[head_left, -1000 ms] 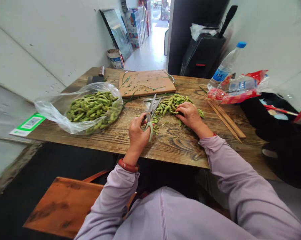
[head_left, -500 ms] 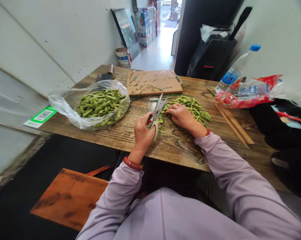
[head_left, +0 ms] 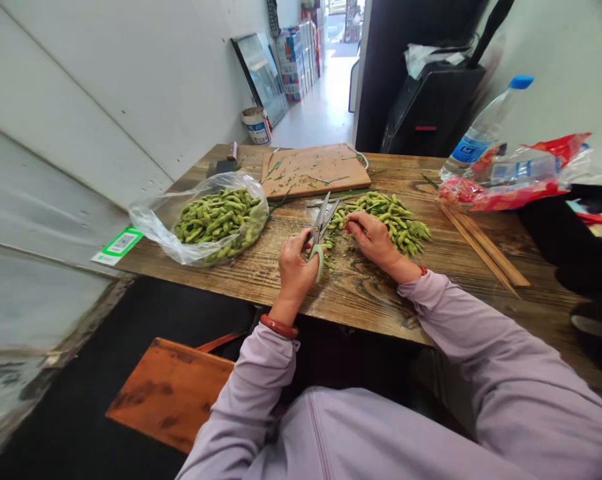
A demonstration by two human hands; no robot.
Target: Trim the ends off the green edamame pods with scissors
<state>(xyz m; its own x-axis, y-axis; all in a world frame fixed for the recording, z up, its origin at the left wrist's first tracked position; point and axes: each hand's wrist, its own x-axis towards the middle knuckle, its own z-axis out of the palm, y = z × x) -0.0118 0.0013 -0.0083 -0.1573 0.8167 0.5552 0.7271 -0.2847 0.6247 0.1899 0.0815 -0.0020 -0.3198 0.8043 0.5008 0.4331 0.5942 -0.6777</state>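
Observation:
My left hand is closed round the green handles of a pair of scissors, whose blades stand apart and point away from me. My right hand rests on the wooden table at the near edge of a loose pile of green edamame pods, its fingers pinched on a pod close to the blades. Small green trimmings lie between the two hands. To the left, a clear plastic bag lies open with many more pods inside.
A wooden cutting board with green scraps lies behind the scissors. Long wooden chopsticks, a water bottle and a red-and-clear packet sit at the right. A wooden stool stands below the table's near edge.
My right hand has drawn back from the middle of the loose pile toward the scissor blades with a pod. The camera view has shifted, so the table appears further right.

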